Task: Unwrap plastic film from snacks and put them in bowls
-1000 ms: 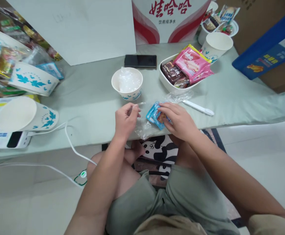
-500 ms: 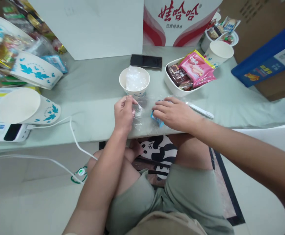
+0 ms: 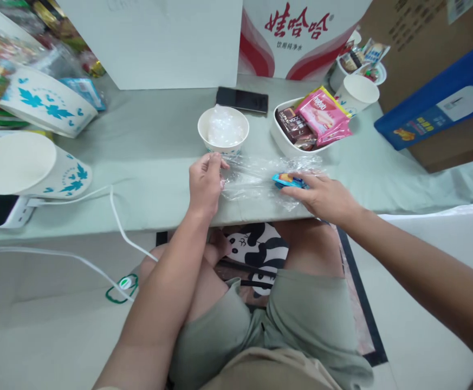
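Left hand (image 3: 206,184) pinches the clear plastic (image 3: 249,174) by one end, prob just to hold it spread out; right hand (image 3: 326,198) grips a blue packet (image 3: 288,180).

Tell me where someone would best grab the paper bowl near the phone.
Probably pinch its left rim, coming from the left: the paper bowl stands upright, its thin edge exposed there, with the phone behind and clear plastic in front.
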`<action>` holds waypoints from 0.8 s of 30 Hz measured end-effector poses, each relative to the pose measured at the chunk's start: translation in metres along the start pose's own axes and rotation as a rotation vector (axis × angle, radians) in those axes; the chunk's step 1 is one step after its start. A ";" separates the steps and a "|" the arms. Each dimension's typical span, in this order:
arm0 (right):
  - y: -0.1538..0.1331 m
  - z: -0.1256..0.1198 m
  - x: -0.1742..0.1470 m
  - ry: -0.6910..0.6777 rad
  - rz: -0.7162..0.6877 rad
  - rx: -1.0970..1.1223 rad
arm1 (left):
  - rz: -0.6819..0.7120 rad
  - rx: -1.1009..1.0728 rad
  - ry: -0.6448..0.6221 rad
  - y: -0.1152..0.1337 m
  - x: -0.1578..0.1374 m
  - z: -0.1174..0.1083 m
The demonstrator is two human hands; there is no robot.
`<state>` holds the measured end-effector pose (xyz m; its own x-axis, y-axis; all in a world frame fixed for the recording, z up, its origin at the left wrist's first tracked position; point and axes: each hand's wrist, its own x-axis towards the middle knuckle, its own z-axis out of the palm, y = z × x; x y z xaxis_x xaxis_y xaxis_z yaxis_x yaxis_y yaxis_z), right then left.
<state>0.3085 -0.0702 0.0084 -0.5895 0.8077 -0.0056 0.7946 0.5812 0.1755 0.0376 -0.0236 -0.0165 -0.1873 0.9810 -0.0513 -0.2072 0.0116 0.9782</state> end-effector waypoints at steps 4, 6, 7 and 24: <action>0.002 0.012 -0.018 -0.030 -0.077 0.210 | 0.015 0.023 0.002 -0.005 -0.001 0.000; 0.000 0.014 -0.022 -0.058 -0.133 0.311 | 0.023 0.030 -0.004 -0.007 -0.001 0.000; -0.003 0.013 -0.023 -0.062 -0.113 0.348 | 0.024 0.033 -0.006 -0.008 -0.002 0.000; -0.006 0.007 0.006 -0.083 0.177 0.503 | 0.016 0.044 0.014 -0.007 0.003 -0.004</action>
<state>0.3011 -0.0683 0.0005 -0.4431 0.8909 -0.0996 0.8640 0.3948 -0.3124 0.0345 -0.0215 -0.0245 -0.2039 0.9782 -0.0384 -0.1616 0.0050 0.9868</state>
